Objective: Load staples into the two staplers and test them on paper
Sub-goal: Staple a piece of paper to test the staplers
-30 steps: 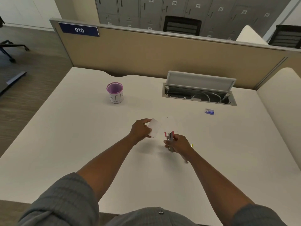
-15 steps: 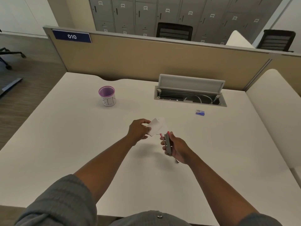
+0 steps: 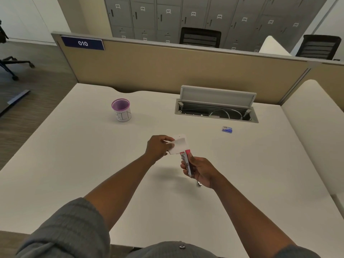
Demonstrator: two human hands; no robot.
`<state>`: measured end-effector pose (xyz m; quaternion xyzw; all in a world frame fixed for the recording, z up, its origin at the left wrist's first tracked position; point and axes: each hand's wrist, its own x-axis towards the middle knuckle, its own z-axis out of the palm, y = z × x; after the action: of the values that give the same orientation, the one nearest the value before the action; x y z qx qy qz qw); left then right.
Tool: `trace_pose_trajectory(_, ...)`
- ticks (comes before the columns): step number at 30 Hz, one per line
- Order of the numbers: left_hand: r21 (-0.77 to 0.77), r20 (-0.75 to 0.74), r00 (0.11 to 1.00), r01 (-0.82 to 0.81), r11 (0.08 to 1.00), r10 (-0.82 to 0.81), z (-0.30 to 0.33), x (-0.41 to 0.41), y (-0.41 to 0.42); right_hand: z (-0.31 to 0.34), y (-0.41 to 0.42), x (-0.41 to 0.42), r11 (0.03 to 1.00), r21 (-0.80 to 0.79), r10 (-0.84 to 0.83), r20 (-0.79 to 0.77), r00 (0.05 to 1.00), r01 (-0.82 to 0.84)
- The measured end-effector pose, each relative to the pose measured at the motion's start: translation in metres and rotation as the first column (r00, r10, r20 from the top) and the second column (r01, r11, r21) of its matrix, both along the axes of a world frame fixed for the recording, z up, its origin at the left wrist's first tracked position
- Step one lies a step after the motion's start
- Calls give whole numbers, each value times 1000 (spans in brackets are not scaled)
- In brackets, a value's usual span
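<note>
Fingers of the left hand [image 3: 158, 148] pinch a small white paper [image 3: 178, 145], flat and folded over, thumb on top, held above the tabletop's middle. Right hand [image 3: 202, 172] wraps curled fingers round a slim stapler [image 3: 186, 161], metal body with a red plastic nose pointing at the far edge. Red tip sits at the paper's near edge; whether the paper is inside the stapler's mouth is too small to tell. Something small and metallic [image 3: 199, 183] pokes out below the right hand, unclear what.

Tabletop [image 3: 74, 164] is smooth, matte, off-white, with a wavy cutout on the far edge. Small blue staple box [image 3: 227, 129] lies flat near the far right, apart from the hands. Round cup [image 3: 122, 110], purple rim, white label with handwritten letters, stands upright toward the far left. Grey rectangular cable tray [image 3: 216, 112] is recessed at the far edge, lid tipped up, white cables inside. Tan fabric partition [image 3: 176, 69] behind it carries a dark blue 010 sign [image 3: 82, 43].
</note>
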<state>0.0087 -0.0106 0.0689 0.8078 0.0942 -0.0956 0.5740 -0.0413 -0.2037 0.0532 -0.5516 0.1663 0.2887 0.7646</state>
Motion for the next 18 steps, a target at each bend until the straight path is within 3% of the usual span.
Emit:
trace_pose_trajectory(4,24,24,1000,-14,1000,13,0,0,-4,0,1,3,996,-91,26,0,1000,-26)
trace_pose_trajectory(18,-2,33,998,49,999,-49,-3,-5,-11,-3,15,8,987,-134,-84,9,996,84)
